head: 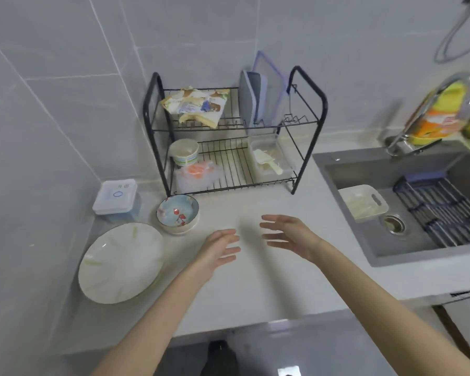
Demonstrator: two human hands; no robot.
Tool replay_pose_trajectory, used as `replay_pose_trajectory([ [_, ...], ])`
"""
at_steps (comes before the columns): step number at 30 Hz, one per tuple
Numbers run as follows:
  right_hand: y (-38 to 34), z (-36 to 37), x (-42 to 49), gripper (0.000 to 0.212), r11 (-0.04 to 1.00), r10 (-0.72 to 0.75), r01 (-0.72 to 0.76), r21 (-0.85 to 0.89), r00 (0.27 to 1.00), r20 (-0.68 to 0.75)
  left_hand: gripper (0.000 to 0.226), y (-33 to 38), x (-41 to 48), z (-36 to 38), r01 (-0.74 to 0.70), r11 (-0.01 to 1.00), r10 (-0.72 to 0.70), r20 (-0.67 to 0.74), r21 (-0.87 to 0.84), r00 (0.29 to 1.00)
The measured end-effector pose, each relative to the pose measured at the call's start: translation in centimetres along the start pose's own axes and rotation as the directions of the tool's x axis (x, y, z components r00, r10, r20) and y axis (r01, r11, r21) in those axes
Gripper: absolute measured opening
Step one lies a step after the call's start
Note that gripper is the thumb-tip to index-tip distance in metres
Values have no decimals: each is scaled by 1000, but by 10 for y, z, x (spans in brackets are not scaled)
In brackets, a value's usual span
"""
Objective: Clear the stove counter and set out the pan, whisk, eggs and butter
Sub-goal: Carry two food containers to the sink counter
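The white counter (pixel 255 280) is right in front of the person, between the gray wall and the sink (pixel 377 241). Both hands are up over the middle of it. The left hand (pixel 220 248) is open with its fingers spread, and it holds nothing. The right hand (pixel 291 234) is just beside it, open too, with nothing in it. The hands are close together but do not touch.

On the left side of the counter lies a big white plate (pixel 121 263). Just behind it sits a small blue bowl (pixel 177 214) with red spots inside. Near the wall is a plastic box (pixel 116 196) with its lid on.

At the back stands a black wire rack (pixel 225 158) with two shelves. The top shelf has a food packet (pixel 196 107) and some flat boards (pixel 255 96) standing up. The bottom shelf has a paper cup (pixel 184 152), a clear bag (pixel 198 172) with something orange in it, and a clear tub (pixel 270 158) with a white scoop inside.

In the sink are a white basket (pixel 362 203) and a dark rack (pixel 440 210). A shiny tap (pixel 407 137) is behind the sink
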State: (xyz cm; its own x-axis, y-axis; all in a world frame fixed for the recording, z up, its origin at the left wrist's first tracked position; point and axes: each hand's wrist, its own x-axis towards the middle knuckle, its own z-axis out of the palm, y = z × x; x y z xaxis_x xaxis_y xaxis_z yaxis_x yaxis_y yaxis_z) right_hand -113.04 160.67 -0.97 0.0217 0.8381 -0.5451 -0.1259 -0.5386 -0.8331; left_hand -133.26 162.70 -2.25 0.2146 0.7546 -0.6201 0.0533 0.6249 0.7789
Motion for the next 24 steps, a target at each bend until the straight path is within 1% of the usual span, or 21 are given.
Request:
replay_pose_trajectory([
  [3, 14, -53, -39, 27, 1000, -21, 23, 22, 997, -70, 26, -1, -9, 62, -20, 998, 14, 95, 63, 995],
  [6, 32, -116, -87, 26, 997, -41, 52, 56, 984, -172, 26, -8, -23, 134, -39, 989, 6, 225, 142, 974],
  [9, 49, -181, -139, 27, 993, -66, 89, 75, 960, -271, 24, -17, -38, 210, -66, 972, -12, 331, 224, 944],
  [11, 59, -223, -173, 30, 988, -75, 118, 98, 930, -359, 24, -22, -47, 261, -96, 958, -19, 394, 272, 919],
  [13, 71, -267, -211, 32, 977, -76, 157, 143, 886, -457, 24, -30, -59, 317, -133, 936, -37, 465, 327, 885],
  [15, 80, -300, -240, 29, 962, -70, 196, 188, 847, -527, 25, -32, -70, 361, -173, 915, -50, 527, 364, 848],
  [18, 94, -348, -286, 27, 930, -53, 271, 249, 769, -637, 25, -38, -82, 436, -228, 875, -91, 609, 426, 788],
  [21, 112, -394, -331, 25, 890, -19, 353, 289, 662, -750, 27, -47, -94, 514, -286, 839, -143, 695, 463, 705],
  [24, 127, -436, -367, 25, 858, 12, 418, 298, 564, -826, 27, -57, -106, 588, -343, 809, -183, 760, 477, 624],
])
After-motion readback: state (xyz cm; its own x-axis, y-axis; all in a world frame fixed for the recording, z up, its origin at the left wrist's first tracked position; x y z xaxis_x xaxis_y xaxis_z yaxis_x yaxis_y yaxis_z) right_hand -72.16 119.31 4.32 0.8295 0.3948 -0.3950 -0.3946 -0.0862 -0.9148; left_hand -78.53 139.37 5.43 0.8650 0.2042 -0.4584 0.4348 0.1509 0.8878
